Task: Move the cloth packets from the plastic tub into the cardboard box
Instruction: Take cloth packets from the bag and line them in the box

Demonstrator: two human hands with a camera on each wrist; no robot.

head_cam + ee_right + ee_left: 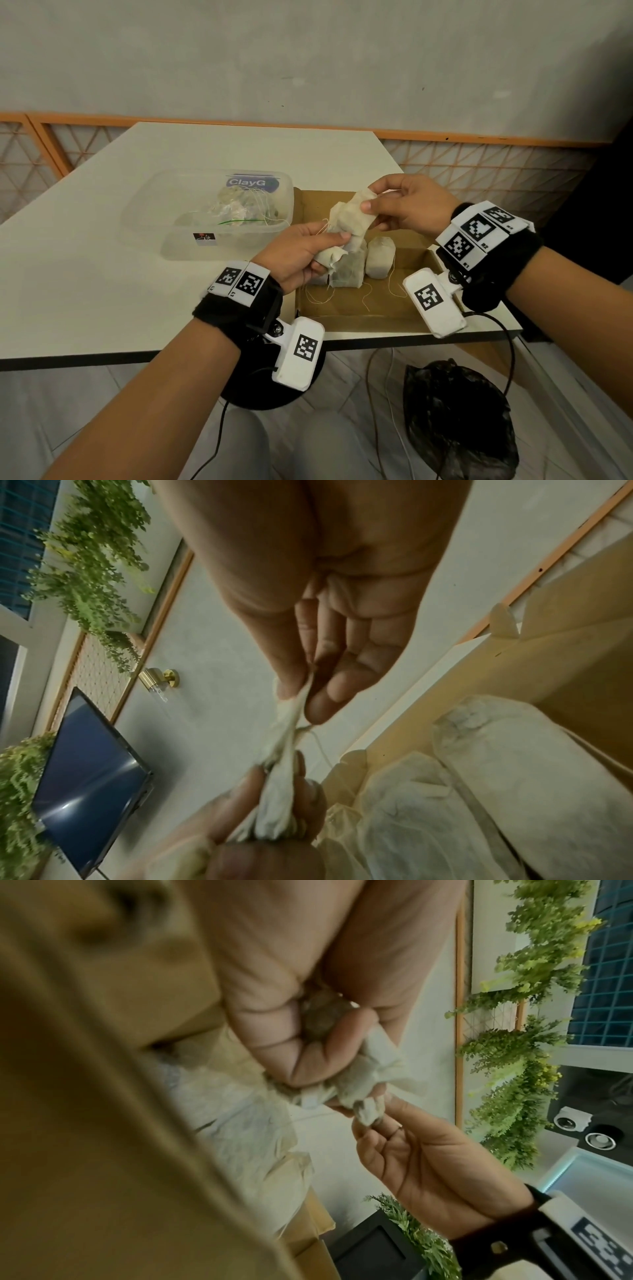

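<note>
Crumpled off-white cloth packet [349,226] spans diagonally at frame centre above brown cardboard box [356,318]; right hand [407,205] pinches its upper end, left hand [301,253] grips its lower.

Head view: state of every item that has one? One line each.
plastic tub: open, no lid, on the table, packets and loose threads still inside.
cardboard box: open, packets standing upright inside.
held cloth packets: bunched, above the box, held at both ends.
left hand: grips the bunch's lower end.
right hand: pinches the upper end.
black bag: on the floor, closed or not unclear.
</note>
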